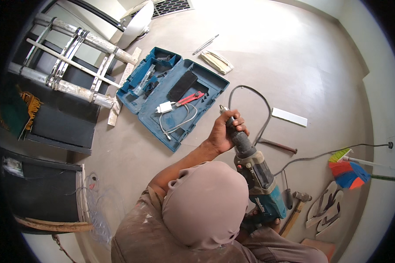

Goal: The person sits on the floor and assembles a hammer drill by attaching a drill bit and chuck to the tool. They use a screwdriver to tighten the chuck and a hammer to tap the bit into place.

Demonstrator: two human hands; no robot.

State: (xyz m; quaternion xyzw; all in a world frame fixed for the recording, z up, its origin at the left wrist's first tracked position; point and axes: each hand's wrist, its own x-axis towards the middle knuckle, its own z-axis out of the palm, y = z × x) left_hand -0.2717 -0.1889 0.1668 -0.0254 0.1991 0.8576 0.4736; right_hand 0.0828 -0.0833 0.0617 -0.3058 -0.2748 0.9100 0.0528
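Neither of my own hands shows. Below me a person with a pinkish-brown cloth head covering (pixel 204 204) is bent over a teal and black rotary hammer (pixel 256 175). That person's left hand (pixel 226 131) is wrapped round the tool's front end, at the chuck. Their other hand (pixel 252 215) is mostly hidden near the rear grip. No bit can be made out in the chuck. A black power cord (pixel 267 105) loops out beside the tool. An open teal tool case (pixel 173 94) lies ahead, holding a red-handled cutter (pixel 190 98), a white charger (pixel 164 107) with cable and a dark phone-like slab (pixel 183 85).
An aluminium ladder (pixel 74 61) lies at the left near dark panels (pixel 61 122). Right of the tool are a steel chisel (pixel 278 145), a white strip (pixel 289 117), a hammer (pixel 294 212), flip-flops (pixel 324 206) and a colourful broom (pixel 349 171). The cord crosses the floor rightward.
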